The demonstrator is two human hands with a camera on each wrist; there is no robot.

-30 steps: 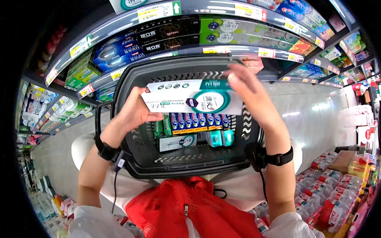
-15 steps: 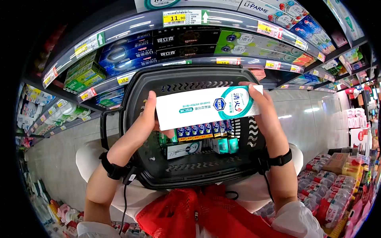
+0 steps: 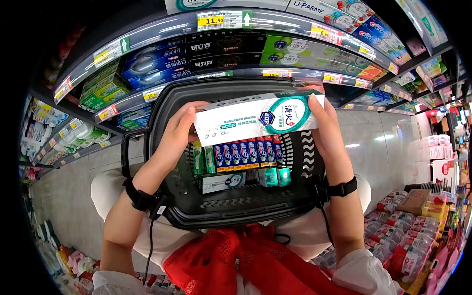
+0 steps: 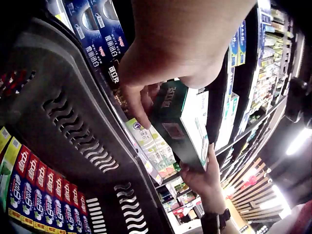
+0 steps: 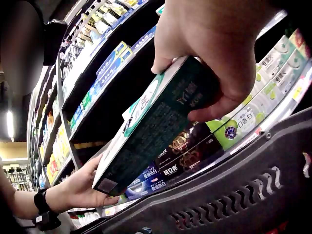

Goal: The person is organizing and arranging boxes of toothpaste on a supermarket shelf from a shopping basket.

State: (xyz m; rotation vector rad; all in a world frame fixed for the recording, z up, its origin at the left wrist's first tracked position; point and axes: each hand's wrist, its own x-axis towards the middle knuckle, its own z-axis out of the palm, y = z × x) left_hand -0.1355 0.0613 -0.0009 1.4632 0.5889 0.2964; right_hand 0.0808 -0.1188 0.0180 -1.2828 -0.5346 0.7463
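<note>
A long white and green toothpaste box (image 3: 241, 120) is held level above the black shopping basket (image 3: 231, 211). My left hand (image 3: 178, 129) grips its left end, and my right hand (image 3: 328, 129) holds the right end with the thumb on the white face. The right wrist view shows the dark green side of the toothpaste box (image 5: 151, 129) between both hands. Inside the basket stands a row of blue and red boxes (image 3: 241, 156). Slim green boxes (image 3: 202, 158) stand left of them, and a white box (image 3: 223, 182) lies in front beside teal packs (image 3: 274, 177).
Shelves curve round the far side, with black boxes (image 3: 223, 51), blue boxes (image 3: 157, 64) and green boxes (image 3: 314, 56) behind price labels. The basket's handle (image 3: 125, 155) sticks out at left. Packs of bottles (image 3: 403, 236) stand on the floor at right.
A second ago my right hand was blurred off the box's right end; it now grips it. Since half a second ago the box has tilted, showing its far narrow side, and moved slightly up in view.
</note>
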